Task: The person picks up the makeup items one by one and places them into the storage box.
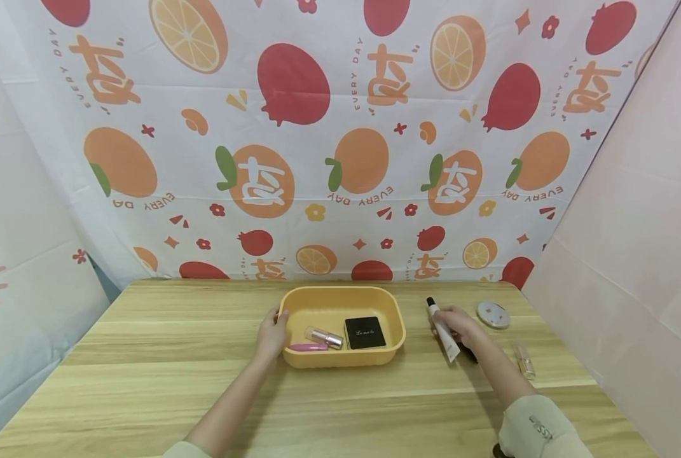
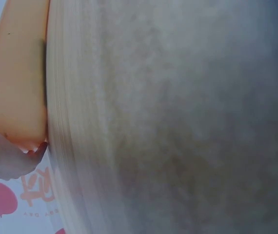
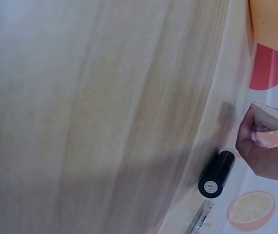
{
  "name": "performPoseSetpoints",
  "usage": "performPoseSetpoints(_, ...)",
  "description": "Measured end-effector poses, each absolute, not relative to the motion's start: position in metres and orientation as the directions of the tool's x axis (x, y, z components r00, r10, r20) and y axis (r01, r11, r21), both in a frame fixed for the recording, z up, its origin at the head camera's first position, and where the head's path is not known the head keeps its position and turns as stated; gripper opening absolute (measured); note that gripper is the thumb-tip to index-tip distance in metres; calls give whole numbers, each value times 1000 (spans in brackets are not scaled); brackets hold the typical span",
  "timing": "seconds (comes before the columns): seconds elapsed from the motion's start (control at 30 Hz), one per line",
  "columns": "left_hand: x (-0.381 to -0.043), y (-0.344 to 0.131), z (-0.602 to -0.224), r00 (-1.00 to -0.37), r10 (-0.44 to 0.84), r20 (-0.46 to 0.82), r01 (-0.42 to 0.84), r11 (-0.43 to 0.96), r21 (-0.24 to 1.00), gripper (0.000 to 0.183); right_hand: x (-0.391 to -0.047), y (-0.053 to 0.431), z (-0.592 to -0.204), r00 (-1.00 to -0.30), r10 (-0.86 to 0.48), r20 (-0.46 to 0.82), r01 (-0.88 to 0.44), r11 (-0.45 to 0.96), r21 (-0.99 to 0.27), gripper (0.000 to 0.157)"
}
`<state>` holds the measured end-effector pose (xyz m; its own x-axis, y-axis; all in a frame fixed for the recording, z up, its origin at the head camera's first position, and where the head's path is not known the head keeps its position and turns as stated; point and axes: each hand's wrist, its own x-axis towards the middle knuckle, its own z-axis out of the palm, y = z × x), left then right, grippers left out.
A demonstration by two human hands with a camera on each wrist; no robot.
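My left hand (image 1: 271, 335) grips the left side of a yellow plastic basket (image 1: 346, 360), thumb at the rim; in the left wrist view its fingers (image 2: 19, 158) curl against the basket's end wall. Inside lie a pink pen-like tube (image 1: 308, 347), a lipstick (image 1: 324, 337) with a clear cap and a black square compact (image 1: 365, 333). To the right of the basket, my right hand (image 1: 456, 322) holds a white squeeze tube (image 1: 446, 341) with a black cap. A black cylindrical cosmetic container (image 3: 217, 174) lies on the table beside that hand, mostly hidden by it in the head view.
Right of the right hand lie a round silvery compact (image 1: 493, 315) and a slim clear-capped lipstick tube (image 1: 524, 361). The wooden table (image 1: 163, 362) meets a fruit-print cloth (image 1: 346, 235) along its back edge.
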<state>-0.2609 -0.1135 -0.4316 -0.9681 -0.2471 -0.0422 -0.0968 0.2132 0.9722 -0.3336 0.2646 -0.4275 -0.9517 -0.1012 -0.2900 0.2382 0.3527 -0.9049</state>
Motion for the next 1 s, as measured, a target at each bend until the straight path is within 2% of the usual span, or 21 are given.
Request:
performPoseSetpoints(0.37,-261,-114,-433,-972,-230,-49,-98,208,973,49,-335,258,-417,-961,-82,-263,205,422,-883,48)
performPoseSetpoints(0.7,-262,-114,-435,-972,-230,-53,-102,207,973,48,-331,253,-406,-961,-80,-266,212,407,-889,52)
performPoseSetpoints(1.0,-262,-114,-433,-971,-234,-50,-99,203,974,48,-329,247,-399,-970,-90,-225,174,386,-906,48)
